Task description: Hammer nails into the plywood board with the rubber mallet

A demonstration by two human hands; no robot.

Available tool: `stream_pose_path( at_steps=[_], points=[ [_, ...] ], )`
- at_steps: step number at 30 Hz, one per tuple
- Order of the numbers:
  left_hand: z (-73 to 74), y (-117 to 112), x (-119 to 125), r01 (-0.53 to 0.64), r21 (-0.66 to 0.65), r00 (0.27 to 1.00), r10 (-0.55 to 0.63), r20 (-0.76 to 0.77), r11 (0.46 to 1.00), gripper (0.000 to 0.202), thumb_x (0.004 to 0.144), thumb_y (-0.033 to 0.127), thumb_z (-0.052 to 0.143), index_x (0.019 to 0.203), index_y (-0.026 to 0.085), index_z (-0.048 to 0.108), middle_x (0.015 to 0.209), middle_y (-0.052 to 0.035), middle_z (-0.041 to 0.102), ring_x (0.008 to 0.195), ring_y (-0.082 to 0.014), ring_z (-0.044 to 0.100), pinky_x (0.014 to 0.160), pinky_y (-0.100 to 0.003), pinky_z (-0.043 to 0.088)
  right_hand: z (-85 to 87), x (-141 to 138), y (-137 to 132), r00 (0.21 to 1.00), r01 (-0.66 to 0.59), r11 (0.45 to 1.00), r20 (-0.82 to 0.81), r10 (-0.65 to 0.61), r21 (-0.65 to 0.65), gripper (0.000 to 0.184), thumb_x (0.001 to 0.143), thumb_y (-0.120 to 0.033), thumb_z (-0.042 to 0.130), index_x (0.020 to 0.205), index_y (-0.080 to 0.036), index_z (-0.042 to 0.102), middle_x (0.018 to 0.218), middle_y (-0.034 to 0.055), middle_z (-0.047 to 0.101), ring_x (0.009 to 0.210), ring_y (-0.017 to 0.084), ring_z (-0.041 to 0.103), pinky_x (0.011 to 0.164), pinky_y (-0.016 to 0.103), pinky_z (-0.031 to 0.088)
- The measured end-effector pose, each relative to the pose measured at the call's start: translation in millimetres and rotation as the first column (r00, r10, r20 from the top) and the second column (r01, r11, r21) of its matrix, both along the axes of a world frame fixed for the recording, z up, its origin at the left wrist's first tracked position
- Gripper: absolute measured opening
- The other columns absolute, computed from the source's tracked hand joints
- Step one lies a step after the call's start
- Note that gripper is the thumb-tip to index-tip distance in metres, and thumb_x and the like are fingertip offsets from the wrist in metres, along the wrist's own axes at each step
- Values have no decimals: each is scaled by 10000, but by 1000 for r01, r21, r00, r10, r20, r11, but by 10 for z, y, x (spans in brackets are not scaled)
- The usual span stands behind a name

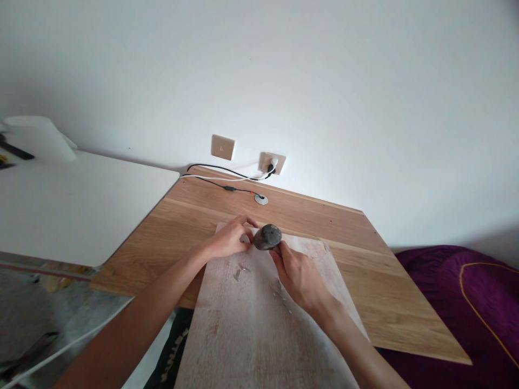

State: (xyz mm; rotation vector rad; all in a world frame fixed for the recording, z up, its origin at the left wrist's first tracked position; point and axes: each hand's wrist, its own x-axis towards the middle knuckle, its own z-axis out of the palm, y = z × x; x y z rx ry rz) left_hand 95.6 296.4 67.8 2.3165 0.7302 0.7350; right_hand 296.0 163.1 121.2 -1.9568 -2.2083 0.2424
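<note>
My right hand (pixel 298 273) grips a hammer by its handle. The dark, round-faced head of the hammer (pixel 267 236) is raised in front of my fingers, over the far part of a pale wooden board (pixel 251 335). Beside the hammer head, my left hand (pixel 232 237) rests on the board with thumb and fingertips pinched together. What they hold, if anything, is hidden by the hammer head. Thin shiny nails (pixel 242 270) lie loose on the board below my left hand. More nails (pixel 281 296) lie close to my right wrist.
Beneath the board is a wooden tabletop (pixel 401 294). Black and white cables (pixel 227 178) run along its back to a wall socket (pixel 272 163), near a round cable grommet (pixel 261 199). A white table (pixel 81 205) adjoins on the left. Purple fabric (pixel 450 275) bulges at the right.
</note>
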Motion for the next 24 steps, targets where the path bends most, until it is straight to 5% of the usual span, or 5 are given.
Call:
stream_pose_path(
  at_steps=[5, 11, 16, 24],
  points=[
    [-2, -5, 6, -10, -10, 1000, 10, -3, 1000, 181, 764, 39, 750, 837, 202, 781, 1279, -55, 641, 1175, -239, 656, 1099, -376, 487, -79, 44, -71, 998, 25, 1000, -64, -25, -7, 261, 1100, -339, 350, 1031, -207, 564, 858, 98, 775, 726, 249, 742, 574, 301, 359],
    [-1, -4, 5, 11, -21, 1000, -11, -26, 1000, 127, 776, 97, 742, 842, 205, 746, 1251, -57, 643, 1176, -246, 651, 1066, -387, 491, -160, 509, -228, 987, 131, 989, -102, -123, 74, 262, 1072, -394, 373, 1012, -234, 572, 792, 92, 747, 703, 278, 722, 576, 330, 401],
    [80, -30, -27, 29, -9, 999, -29, -14, 1000, 334, 769, 142, 750, 1087, 233, 700, 1256, -58, 610, 1246, -246, 606, 1114, -415, 470, -264, 836, -294, 974, 220, 969, -72, -213, 112, 278, 1065, -395, 364, 1022, -234, 587, 812, 92, 735, 725, 293, 721, 604, 356, 449],
    [389, -527, -285, 83, 173, 987, -57, -150, 981, 122, 892, 201, 705, 1004, 237, 735, 1276, -66, 594, 1206, -247, 588, 1090, -420, 466, -407, 873, -307, 975, 215, 969, -81, -206, 123, 318, 1078, -363, 349, 1157, -187, 602, 853, 112, 738, 717, 282, 700, 638, 381, 481]
  ],
)
